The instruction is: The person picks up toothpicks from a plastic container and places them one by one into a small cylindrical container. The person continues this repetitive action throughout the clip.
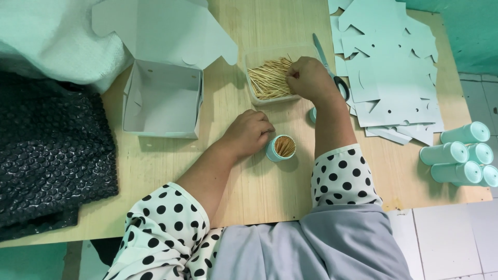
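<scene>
1. The wooden table (249, 192) carries everything; a black bubble-wrap sheet (46, 155) lies over its left end, with a white cloth bundle (46, 36) above it.
2. A stack of flat mint cardboard cut-outs (394, 78) sits at the far right, none of them folded yet as far as can be seen. Blue-handled scissors (332, 70) lie at the stack's left edge.
3. An open cardboard box (162, 98) stands left of centre, its lid flap thrown back; it looks empty inside.
4. A clear tray of toothpicks (267, 78) sits at the top middle, a good heap left in it.
5. Four closed mint tubes (459, 155) lie on their sides at the right edge (these look finished).
6. The right hand (311, 78) rests over the tray's right side, fingers curled together into the heap; whether they pinch a bundle I cannot tell.
7. The left hand (249, 132) lies curled against the table, fingertips touching the open mint tube (280, 148) and steadying it.
8. That tube stands upright between the two forearms, already holding a cluster of toothpicks but uncapped; a small mint cap (313, 114) shows just beside the right wrist. So this tube seems partly filled, with closing and boxing left to do.
</scene>
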